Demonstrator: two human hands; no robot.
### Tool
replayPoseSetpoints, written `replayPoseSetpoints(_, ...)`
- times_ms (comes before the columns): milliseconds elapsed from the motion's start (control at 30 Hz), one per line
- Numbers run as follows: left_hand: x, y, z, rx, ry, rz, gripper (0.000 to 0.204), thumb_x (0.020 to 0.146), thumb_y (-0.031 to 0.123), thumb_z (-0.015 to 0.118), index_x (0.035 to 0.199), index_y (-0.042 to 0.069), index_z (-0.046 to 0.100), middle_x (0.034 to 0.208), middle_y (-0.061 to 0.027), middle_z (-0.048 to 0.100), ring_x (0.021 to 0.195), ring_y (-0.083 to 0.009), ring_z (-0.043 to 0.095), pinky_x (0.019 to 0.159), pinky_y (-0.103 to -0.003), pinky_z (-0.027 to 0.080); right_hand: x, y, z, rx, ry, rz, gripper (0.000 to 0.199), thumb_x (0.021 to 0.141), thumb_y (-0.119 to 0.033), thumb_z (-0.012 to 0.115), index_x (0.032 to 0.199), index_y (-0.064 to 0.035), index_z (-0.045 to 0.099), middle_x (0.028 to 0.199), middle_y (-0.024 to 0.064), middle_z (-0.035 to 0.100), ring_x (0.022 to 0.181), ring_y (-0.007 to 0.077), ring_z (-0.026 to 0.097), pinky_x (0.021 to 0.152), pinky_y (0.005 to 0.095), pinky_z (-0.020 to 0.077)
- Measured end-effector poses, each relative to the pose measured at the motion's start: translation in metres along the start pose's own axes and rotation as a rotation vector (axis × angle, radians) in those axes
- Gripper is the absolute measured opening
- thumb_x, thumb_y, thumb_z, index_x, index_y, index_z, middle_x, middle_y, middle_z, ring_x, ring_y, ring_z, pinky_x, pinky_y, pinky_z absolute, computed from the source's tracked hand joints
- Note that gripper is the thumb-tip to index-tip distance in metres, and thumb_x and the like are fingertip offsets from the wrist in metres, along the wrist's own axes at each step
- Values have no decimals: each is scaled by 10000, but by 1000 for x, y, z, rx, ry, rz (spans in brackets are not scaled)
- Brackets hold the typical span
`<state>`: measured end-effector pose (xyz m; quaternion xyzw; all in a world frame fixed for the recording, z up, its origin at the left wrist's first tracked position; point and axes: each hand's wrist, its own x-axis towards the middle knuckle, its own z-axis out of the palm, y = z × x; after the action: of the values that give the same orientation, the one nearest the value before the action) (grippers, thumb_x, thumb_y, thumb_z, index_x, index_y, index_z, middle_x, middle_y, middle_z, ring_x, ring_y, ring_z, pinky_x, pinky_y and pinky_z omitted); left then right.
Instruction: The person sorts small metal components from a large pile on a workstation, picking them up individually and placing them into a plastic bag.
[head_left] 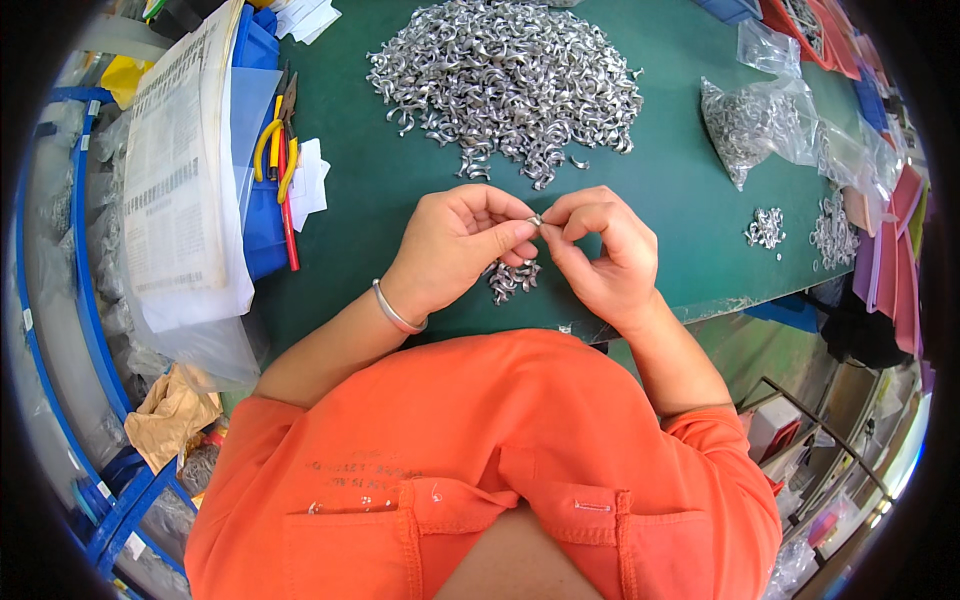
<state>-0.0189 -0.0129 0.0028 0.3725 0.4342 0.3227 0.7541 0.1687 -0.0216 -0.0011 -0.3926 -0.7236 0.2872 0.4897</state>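
My left hand (460, 243) and my right hand (607, 250) meet over the near part of the green table, fingertips pinched together. Between them is a small curved metal piece (535, 219), mostly covered by the fingers; both hands grip it. Just below the fingertips lies a small heap of similar silvery curved pieces (513, 283), partly hidden by my left hand. Farther back spreads a large pile of the same shiny curved metal pieces (505, 80).
Pliers with yellow handles (268, 150) and a red pen (289, 225) lie at the left by a blue bin (262, 235) and printed sheets (175, 170). On the right are a clear bag of metal pieces (755, 120) and two small heaps, one here (766, 228). The table edge (700, 312) runs close to me.
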Motion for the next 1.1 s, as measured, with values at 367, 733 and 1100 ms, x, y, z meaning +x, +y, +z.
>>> replayPoseSetpoints(367, -7, -7, 3, 127, 17, 318, 238, 831, -124, 646, 1045, -35, 592, 1030, -102, 641, 953, -151, 646, 832, -266, 550, -11, -1, -1, 381, -14, 232, 197, 785, 114, 673, 829, -16, 533, 942, 122, 639, 838, 163, 624, 721, 274, 521)
replayPoseSetpoints(733, -6, 0, -11, 697, 250, 514, 210, 810, -38, 702, 1001, 3, 625, 973, -59, 623, 806, -103, 615, 685, -216, 504, -9, -4, -8, 175, -321, 202, 195, 758, 55, 708, 798, -32, 538, 870, 92, 648, 813, 219, 626, 721, 311, 506)
replayPoseSetpoints(1100, 17, -3, -9, 664, 262, 463, 200, 842, -35, 654, 1038, -39, 613, 1005, -94, 653, 857, -148, 677, 758, -245, 547, 12, 28, 8, -371, -66, 69, 171, 740, 26, 691, 792, -44, 544, 809, 100, 570, 757, 313, 581, 660, 394, 494)
